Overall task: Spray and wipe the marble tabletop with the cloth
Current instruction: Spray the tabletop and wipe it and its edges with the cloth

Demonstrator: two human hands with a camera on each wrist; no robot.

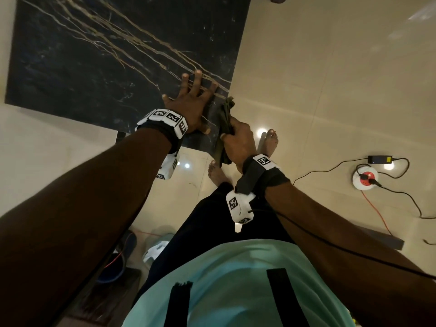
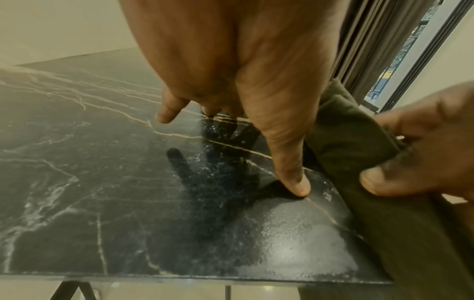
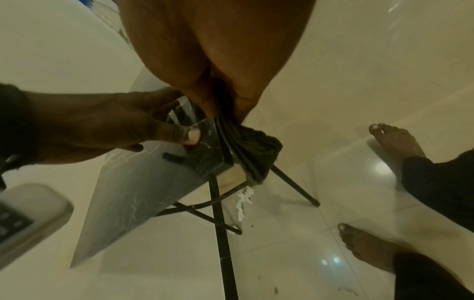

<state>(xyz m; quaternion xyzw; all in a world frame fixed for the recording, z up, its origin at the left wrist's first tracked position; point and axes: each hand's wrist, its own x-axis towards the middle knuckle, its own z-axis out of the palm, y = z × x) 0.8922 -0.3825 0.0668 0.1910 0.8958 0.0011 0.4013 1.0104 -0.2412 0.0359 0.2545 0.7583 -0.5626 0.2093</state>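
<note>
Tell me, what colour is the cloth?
Dark olive green; the cloth shows best in the left wrist view.

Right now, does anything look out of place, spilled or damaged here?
Yes: white torn scraps lie on the floor under the table corner. Otherwise ordinary: left hand flat on the marble tabletop, right hand gripping the cloth at its edge.

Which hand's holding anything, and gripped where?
Right hand grips the dark cloth around its bunched middle at the tabletop edge. Left hand holds nothing, spread flat on the marble.
</note>
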